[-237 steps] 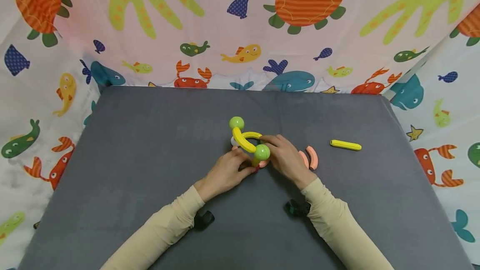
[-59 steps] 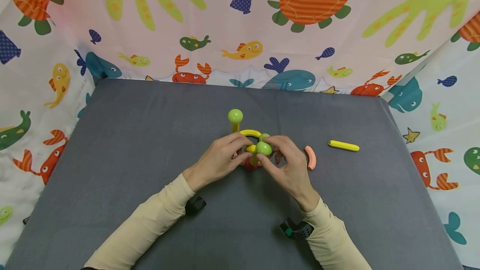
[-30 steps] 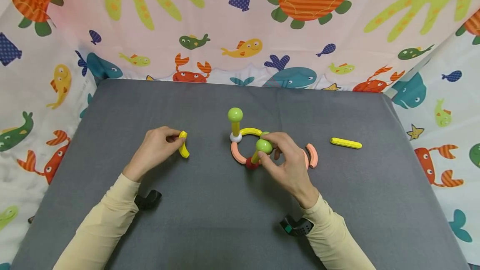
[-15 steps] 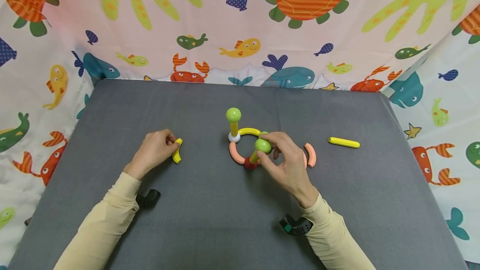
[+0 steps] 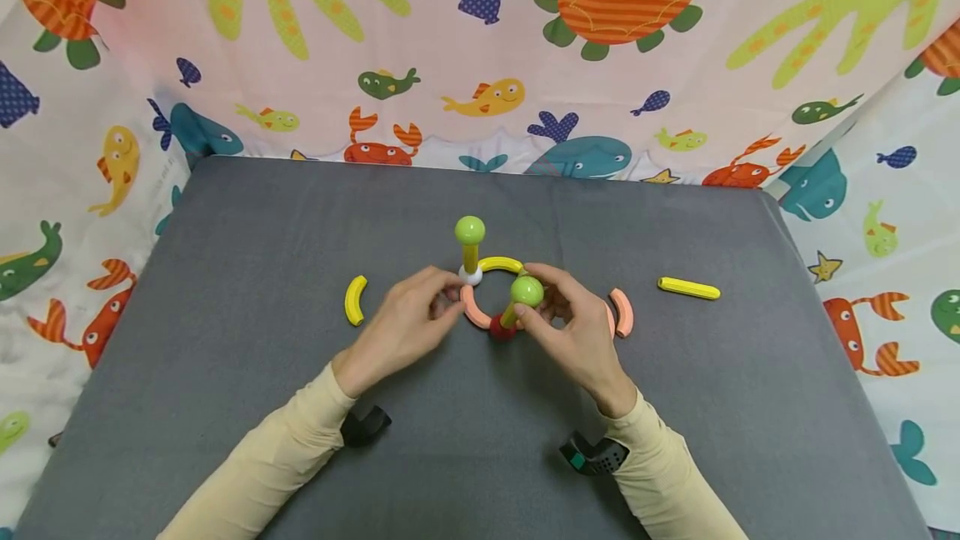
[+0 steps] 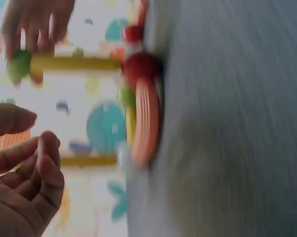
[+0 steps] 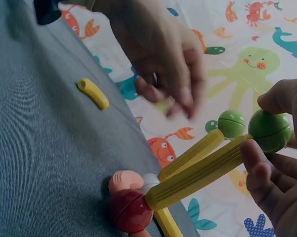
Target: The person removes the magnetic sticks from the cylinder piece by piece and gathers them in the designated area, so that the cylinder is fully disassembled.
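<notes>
A ring of curved sticks and balls lies on the grey table [image 5: 450,457]. Its parts include a salmon curved stick [image 5: 475,309], a yellow curved stick [image 5: 501,263], a white ball [image 5: 471,276] and a red ball [image 5: 502,327]. Yellow rods rise from the white and red balls; a green ball [image 5: 470,230] tops the rear one. My right hand [image 5: 577,327] pinches the front green ball [image 7: 269,131], whose yellow rod [image 7: 197,173] leans from the red ball. Beside the ring's left side, my left hand [image 5: 405,319] holds nothing, fingers loosely bent.
A loose yellow curved stick [image 5: 355,300] lies left of my left hand. Right of the ring are salmon curved pieces [image 5: 622,312], one partly behind my right hand, and a straight yellow rod [image 5: 688,288]. A printed cloth [image 5: 300,90] hangs behind the table.
My left hand took the yellow curved stick away from the ring, laid it down at the left and let go, then came back right. My right hand stays at the front green ball.
</notes>
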A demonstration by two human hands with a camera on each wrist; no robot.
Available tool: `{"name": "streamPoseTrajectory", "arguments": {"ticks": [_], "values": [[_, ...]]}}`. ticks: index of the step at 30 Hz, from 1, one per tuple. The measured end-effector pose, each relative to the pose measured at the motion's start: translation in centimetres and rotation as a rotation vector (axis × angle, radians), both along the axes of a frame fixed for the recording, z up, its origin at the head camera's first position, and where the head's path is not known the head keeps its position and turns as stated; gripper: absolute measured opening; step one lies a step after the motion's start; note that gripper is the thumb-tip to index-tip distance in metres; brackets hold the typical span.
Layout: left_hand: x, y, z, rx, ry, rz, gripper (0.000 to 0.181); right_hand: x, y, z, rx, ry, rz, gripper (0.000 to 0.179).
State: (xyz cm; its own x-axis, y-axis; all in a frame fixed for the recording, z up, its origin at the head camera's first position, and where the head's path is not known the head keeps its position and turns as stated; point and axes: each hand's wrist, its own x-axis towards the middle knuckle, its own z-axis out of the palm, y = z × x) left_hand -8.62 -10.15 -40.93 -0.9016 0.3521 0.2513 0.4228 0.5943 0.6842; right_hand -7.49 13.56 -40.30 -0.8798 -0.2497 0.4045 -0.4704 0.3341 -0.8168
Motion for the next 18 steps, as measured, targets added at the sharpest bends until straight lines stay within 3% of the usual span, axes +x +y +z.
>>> {"name": "streamPoseTrajectory", "arguments": {"ticks": [6, 11, 18], "values": [[0.0, 4.0, -0.5, 0.083, -0.031, -0.146, 0.023, 0.2, -0.1, 0.2, -0.073, -0.125, 0.029, 0.044], [-0.3, 5.1, -1.1, 0.103, 0.014, -0.162, 0.003, 0.3, -0.2, 0.3, -0.06, -0.119, 0.045, 0.042], [-0.4, 5.3, -1.2, 0.08, 0.035, -0.149, 0.005, 0.2, -0.4, 0.2, -0.015, -0.027, 0.047, 0.043]]}}
